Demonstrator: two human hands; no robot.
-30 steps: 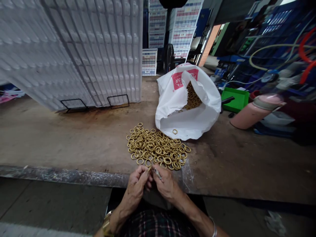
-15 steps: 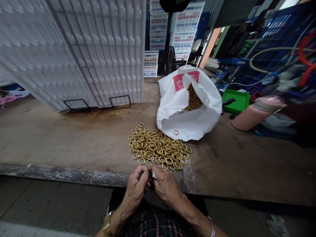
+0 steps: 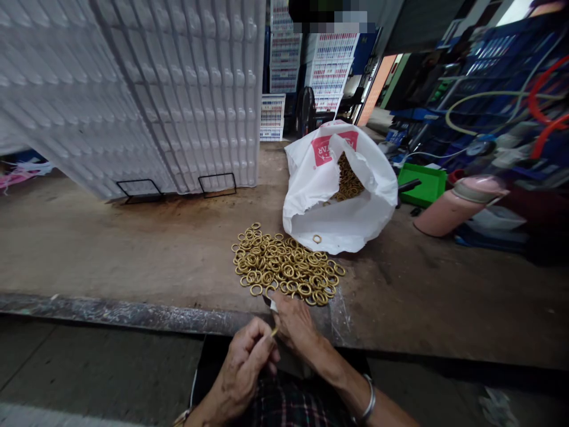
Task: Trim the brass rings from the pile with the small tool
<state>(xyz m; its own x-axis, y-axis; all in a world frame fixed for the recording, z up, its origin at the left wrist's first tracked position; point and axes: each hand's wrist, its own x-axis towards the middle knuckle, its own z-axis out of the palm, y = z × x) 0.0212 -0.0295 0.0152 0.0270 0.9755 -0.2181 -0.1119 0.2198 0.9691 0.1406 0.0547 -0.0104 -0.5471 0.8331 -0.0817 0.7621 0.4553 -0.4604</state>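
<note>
My left hand (image 3: 249,359) is closed in front of the table's edge, pinching a brass ring (image 3: 274,332) between thumb and fingers. Just right of it and a little farther out, my right hand (image 3: 296,325) is closed round a small dark and white object (image 3: 272,305), whose kind I cannot make out. The tip of that object reaches the near side of a loose heap of brass rings (image 3: 284,267) on the table. Most of what the right fingers grip is hidden by the hand.
Behind the heap, a white sack (image 3: 342,222) lies open with more rings inside. Ribbed clear plastic trays (image 3: 191,101) stand upright at the left in black wire stands (image 3: 217,184). To the right are a green tray (image 3: 422,182) and a pink bottle (image 3: 460,204).
My left hand has drawn back towards my body and apart from the right, with a ring now showing in its fingers. My right hand has moved slightly forward, to the heap's near edge.
</note>
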